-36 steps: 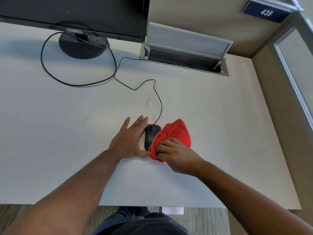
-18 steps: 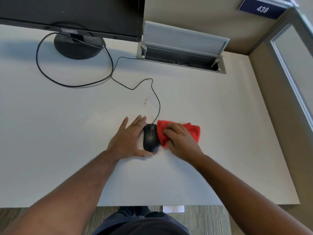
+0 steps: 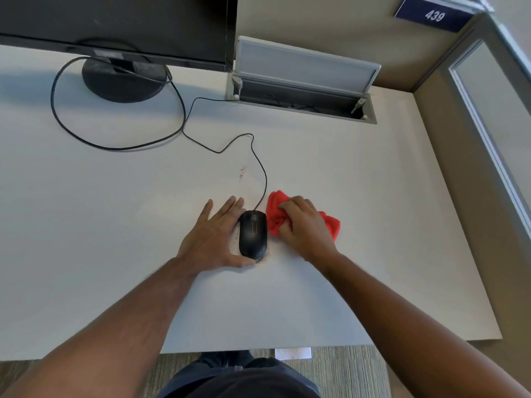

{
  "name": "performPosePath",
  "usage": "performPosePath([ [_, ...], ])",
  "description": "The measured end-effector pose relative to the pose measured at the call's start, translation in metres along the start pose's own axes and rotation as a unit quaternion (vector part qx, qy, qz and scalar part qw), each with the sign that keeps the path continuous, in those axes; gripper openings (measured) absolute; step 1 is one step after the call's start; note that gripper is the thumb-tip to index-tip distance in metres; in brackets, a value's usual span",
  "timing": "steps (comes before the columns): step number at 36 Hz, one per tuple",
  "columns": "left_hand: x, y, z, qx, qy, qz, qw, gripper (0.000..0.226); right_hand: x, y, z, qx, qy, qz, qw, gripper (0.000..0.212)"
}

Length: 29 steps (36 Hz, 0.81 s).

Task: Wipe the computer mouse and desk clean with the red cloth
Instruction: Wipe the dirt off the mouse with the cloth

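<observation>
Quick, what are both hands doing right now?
Left hand: open, flat on the desk, against the mouse.
Right hand: closed, holding the red cloth.

Setting: office workstation. Evidence: white bench (image 3: 373,225) set into a corner of beige partition walls; black monitor (image 3: 115,21) on a round stand (image 3: 120,84); wired black mouse (image 3: 253,234) with cable (image 3: 184,122) running to a recessed cable hatch (image 3: 301,81), its grey lid raised; blue number plate reading "439" (image 3: 434,14) on the wall; grey-framed panel (image 3: 494,96) at right; grey carpet (image 3: 344,366) below.
</observation>
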State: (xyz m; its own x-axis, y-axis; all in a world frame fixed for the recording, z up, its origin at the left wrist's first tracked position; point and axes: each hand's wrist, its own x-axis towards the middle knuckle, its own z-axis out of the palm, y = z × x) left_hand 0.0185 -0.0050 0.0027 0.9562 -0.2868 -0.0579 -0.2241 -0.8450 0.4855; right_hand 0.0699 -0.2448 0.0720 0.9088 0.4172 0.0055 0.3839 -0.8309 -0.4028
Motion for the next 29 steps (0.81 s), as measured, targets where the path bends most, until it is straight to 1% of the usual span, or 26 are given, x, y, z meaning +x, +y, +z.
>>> performPosePath([
  [2, 0.0, -0.001, 0.0, 0.002, 0.0, 0.004, 1.0, 0.132, 0.006, 0.005, -0.005, 0.03, 0.015, 0.074, 0.997, 0.035],
  [4, 0.001, -0.002, -0.001, 0.0, -0.006, 0.005, 1.0, 0.132, 0.011, 0.01, -0.008, 0.048, 0.037, 0.114, 0.992, 0.04],
  [6, 0.001, -0.002, -0.001, -0.002, -0.014, 0.004, 1.0, 0.134, 0.013, 0.014, -0.007, 0.039, 0.036, 0.129, 0.99, 0.041],
  [9, 0.001, -0.002, -0.002, -0.013, -0.017, 0.003, 1.0, 0.142, 0.013, 0.018, -0.002, 0.019, -0.006, 0.143, 0.99, 0.044],
  [13, 0.002, -0.002, -0.004, -0.041, -0.022, 0.002, 0.999, 0.153, 0.009, 0.016, 0.006, -0.016, -0.066, 0.139, 0.988, 0.063],
  [17, 0.004, 0.003, -0.005, -0.078, -0.033, 0.016, 0.996, 0.152, 0.009, 0.014, 0.009, -0.023, -0.087, 0.161, 0.983, 0.079],
  [20, 0.007, 0.009, -0.003, -0.073, -0.038, 0.03, 0.996, 0.148, 0.006, 0.015, 0.01, -0.014, -0.091, 0.174, 0.98, 0.077],
  [25, 0.011, 0.015, 0.001, -0.093, -0.018, 0.026, 0.995, 0.137, 0.005, 0.014, 0.019, 0.01, -0.068, 0.191, 0.979, 0.065],
  [27, 0.012, 0.017, 0.001, -0.11, -0.013, 0.017, 0.994, 0.135, 0.01, 0.013, 0.019, 0.039, -0.035, 0.194, 0.98, 0.06],
  [29, 0.014, 0.016, -0.002, -0.136, -0.002, 0.007, 0.991, 0.134, 0.019, 0.012, 0.017, 0.086, 0.016, 0.207, 0.974, 0.058],
])
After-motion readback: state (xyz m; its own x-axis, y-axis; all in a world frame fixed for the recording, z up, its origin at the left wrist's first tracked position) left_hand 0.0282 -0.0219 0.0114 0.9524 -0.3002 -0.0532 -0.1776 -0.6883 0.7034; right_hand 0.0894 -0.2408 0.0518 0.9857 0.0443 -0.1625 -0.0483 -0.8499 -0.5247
